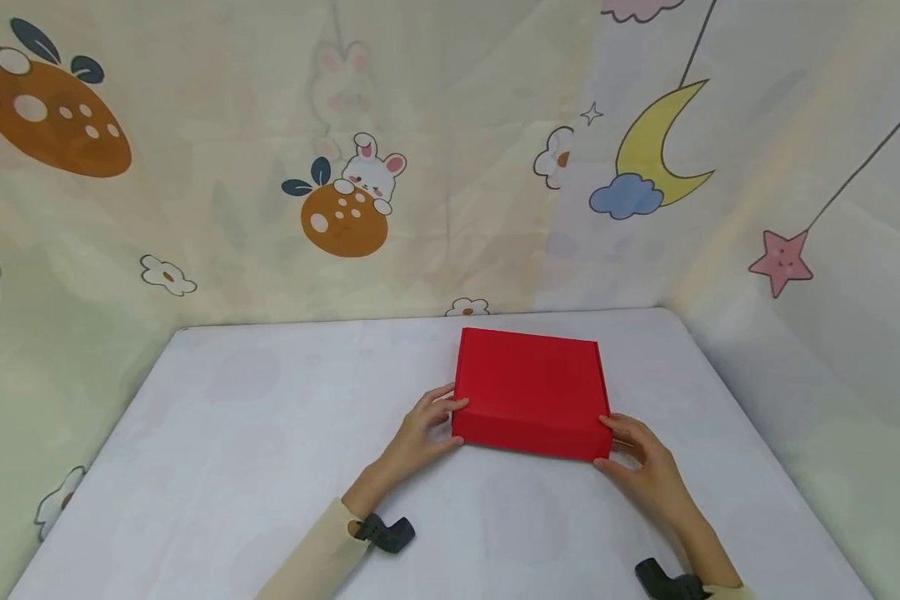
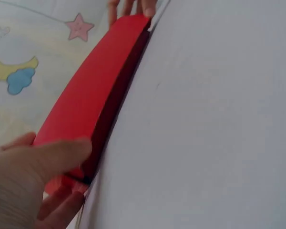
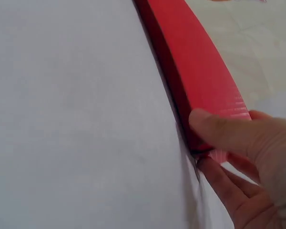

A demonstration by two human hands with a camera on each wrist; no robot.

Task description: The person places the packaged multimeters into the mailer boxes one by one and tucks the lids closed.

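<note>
A flat red box (image 1: pixel 532 379), lid closed, is at the back of the white table, right of its middle. My left hand (image 1: pixel 418 432) holds the box's near left corner. Its thumb lies against the front side in the left wrist view, with fingertips at the lower edge. At the near right corner, my right hand (image 1: pixel 645 468) grips the same box between thumb and fingers. In the right wrist view, some of its fingers (image 3: pixel 224 186) reach to the bottom edge. Whether the box touches the table or is slightly raised, I cannot tell. Its contents are hidden.
The white-covered table (image 1: pixel 255 467) extends in front and to the left of the box. Behind it hangs a cloth wall (image 1: pixel 450 167) printed with rabbits, a moon and flowers. Dark wrist mounts (image 1: pixel 390 533) sit on both wrists, near beige sleeves (image 1: pixel 315 550).
</note>
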